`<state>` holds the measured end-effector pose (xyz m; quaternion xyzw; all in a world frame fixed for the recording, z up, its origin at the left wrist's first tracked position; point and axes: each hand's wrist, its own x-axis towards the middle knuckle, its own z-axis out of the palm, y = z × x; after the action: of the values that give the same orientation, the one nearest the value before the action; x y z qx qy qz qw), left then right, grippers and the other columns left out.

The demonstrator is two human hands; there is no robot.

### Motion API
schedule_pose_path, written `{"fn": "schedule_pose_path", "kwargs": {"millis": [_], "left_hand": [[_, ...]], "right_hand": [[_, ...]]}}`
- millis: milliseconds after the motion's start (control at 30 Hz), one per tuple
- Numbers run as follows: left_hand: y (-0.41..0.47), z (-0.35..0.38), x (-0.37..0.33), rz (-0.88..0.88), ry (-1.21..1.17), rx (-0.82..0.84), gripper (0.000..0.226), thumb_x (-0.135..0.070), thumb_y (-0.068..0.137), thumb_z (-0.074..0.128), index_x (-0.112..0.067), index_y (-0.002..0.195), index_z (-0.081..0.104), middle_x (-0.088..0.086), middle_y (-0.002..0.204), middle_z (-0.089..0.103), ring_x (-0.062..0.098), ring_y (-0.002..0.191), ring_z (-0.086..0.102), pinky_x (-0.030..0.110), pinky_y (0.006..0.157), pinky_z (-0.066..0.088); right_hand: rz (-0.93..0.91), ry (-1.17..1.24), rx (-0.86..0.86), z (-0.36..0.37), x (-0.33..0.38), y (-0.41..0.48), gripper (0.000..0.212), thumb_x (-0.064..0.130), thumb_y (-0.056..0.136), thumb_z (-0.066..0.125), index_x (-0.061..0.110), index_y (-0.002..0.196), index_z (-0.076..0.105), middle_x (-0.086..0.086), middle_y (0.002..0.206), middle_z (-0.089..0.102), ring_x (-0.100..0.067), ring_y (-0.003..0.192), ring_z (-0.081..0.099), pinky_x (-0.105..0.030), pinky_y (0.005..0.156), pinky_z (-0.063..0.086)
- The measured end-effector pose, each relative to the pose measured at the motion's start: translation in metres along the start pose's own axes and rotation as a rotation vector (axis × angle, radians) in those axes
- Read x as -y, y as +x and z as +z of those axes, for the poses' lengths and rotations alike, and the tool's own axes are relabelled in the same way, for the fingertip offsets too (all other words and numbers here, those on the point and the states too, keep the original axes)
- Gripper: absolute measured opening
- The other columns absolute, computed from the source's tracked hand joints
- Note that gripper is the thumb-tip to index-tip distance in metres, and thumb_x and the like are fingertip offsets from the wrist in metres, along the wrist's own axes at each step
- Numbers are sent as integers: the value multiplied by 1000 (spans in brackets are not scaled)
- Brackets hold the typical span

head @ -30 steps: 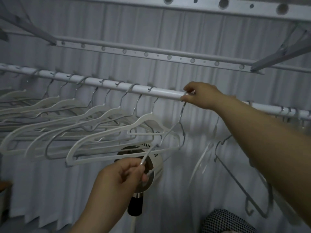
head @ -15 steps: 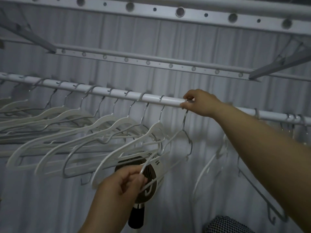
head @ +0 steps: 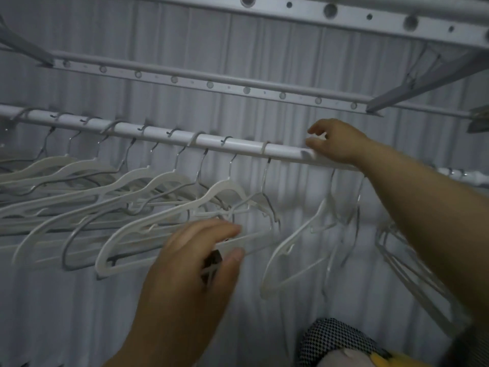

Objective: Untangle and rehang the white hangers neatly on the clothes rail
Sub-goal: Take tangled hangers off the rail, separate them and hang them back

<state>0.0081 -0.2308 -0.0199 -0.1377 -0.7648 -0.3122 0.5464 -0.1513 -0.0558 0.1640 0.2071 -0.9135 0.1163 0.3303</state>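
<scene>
Hangers: white, hooked in a row along rail, more under the right arm. Left hand: raised, fingers straight above 1 hanger's lower bar, thumb beneath; blurred, grip cannot be told. Right hand: arm outstretched, thumb on rail, finger gap narrow.

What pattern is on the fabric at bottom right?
The fabric has a fine black-and-white check, clearest in the head view.

No words or numbers can be read here. The small dark thing low in the middle has white marks, but they are too blurry.
</scene>
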Motion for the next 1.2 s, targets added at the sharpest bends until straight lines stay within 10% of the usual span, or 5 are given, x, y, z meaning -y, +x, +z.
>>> {"fn": "schedule_pose_path", "kwargs": {"millis": [100,300,667,900,1200], "left_hand": [[1,22,-17,105,249,63,35,-47,81,40,-27,91,67,-12,93,69,3,102,47,31,105,19],[1,46,-33,-40,502,97,38,-44,70,39,-26,79,72,-6,87,74,11,108,42,35,112,-18],[2,85,-37,-5,655,84,39,-39,69,44,-19,94,67,-4,87,73,15,80,71,39,93,24],[-2,92,-30,-93,746,172,32,-38,70,39,-25,67,68,-1,40,59,12,43,62,36,85,27],[-10,81,-36,-99,694,124,33,-38,75,38,-29,71,70,-4,39,54,11,47,61,38,94,25]], "right_hand": [[56,9,10,-10,-32,-8,45,31,91,50,11,132,46,-11,139,46,-29,124,46,-35,100,37],[62,19,59,-9,-74,-18,42,27,91,51,7,128,49,-13,129,55,-29,114,52,-31,89,39],[-124,22,85,8,-71,-5,35,34,90,50,15,119,55,-9,119,58,-28,108,54,-39,94,42],[-190,58,62,12,-67,4,33,34,90,51,13,114,58,-10,117,59,-27,106,54,-32,83,40],[-231,121,62,20,-46,7,34,31,89,53,12,118,55,-9,121,58,-27,109,53,-34,90,42]]}}
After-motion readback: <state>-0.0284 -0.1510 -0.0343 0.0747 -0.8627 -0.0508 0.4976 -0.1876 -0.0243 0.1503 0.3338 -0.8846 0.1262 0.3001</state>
